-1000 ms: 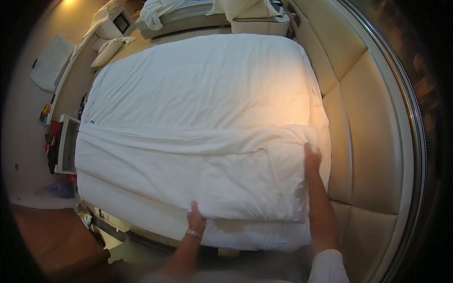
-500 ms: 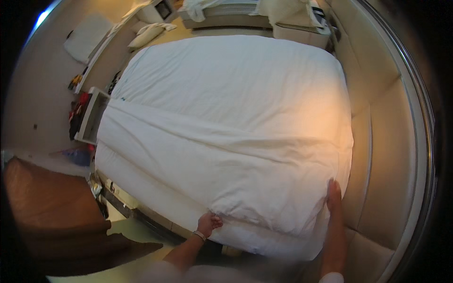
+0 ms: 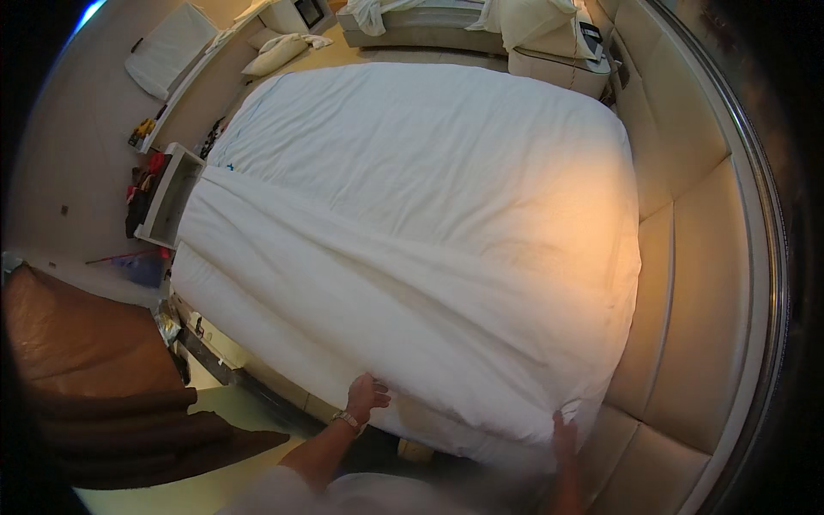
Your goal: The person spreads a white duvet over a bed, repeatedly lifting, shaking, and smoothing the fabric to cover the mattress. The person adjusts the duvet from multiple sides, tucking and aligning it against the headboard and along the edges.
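A white bed sheet (image 3: 412, 206) covers the large mattress, with a long fold running from its left side toward the near right. My left hand (image 3: 367, 396), a watch on its wrist, is at the sheet's near edge with its fingers curled on the cloth. Close to the near right corner, my right hand (image 3: 564, 433) pinches the sheet, and creases gather at the fingertips. Between my hands, the lower side of the mattress (image 3: 446, 433) shows below the sheet's edge.
A padded beige headboard (image 3: 687, 318) runs along the right side. Beyond the bed stands another bed (image 3: 429, 39) with a bedside unit. A white open-fronted cabinet (image 3: 172, 197) stands at the left, and a brown cover (image 3: 94, 335) lies at the near left.
My right hand has come down toward the near corner, drawing the sheet closer and smoothing its bunched wrinkles. My left hand has shifted slightly left and away from me.
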Demonstrator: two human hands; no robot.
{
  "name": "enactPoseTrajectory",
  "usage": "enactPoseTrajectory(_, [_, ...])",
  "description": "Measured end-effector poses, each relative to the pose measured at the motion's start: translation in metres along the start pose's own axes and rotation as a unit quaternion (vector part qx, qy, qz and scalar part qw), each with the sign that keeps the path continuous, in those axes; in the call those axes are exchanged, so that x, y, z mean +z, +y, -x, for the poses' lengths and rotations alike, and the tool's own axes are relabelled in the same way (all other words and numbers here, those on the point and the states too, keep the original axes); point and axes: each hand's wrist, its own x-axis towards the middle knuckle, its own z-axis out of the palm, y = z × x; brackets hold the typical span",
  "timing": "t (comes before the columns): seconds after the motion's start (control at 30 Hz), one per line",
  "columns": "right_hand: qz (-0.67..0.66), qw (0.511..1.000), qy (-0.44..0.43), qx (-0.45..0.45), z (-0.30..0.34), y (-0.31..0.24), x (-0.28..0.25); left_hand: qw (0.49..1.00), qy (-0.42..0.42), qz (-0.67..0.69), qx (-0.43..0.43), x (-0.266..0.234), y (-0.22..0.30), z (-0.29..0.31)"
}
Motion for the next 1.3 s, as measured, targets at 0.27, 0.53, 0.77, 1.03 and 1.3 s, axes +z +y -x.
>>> enactPoseTrajectory(0.27, [0.025, 0.946, -0.037, 0.32, -0.05, -0.035, -0.01, 0.898, 0.019, -0.336, 0.284, 0.023, 0.042, -0.014])
enactPoseTrajectory(0.53, [0.2, 0.959, 0.139, 0.144, -0.199, -0.078, 0.044, 0.564, 0.036, -0.489, 0.664, 0.142, 0.199, -0.109])
enactPoseTrajectory(0.77, [0.365, 0.903, 0.222, -0.042, -0.219, -0.091, 0.048, 0.525, -0.158, -0.694, 0.467, 0.138, 0.232, -0.181])
enactPoseTrajectory(1.03, [0.427, 0.873, 0.235, 0.036, -0.286, -0.018, 0.01, 0.489, -0.058, -0.693, 0.526, 0.206, 0.265, -0.203])
enactPoseTrajectory(1.3, [0.457, 0.852, 0.233, 0.105, -0.286, -0.036, 0.033, 0.532, 0.012, -0.703, 0.472, 0.238, 0.284, -0.219])
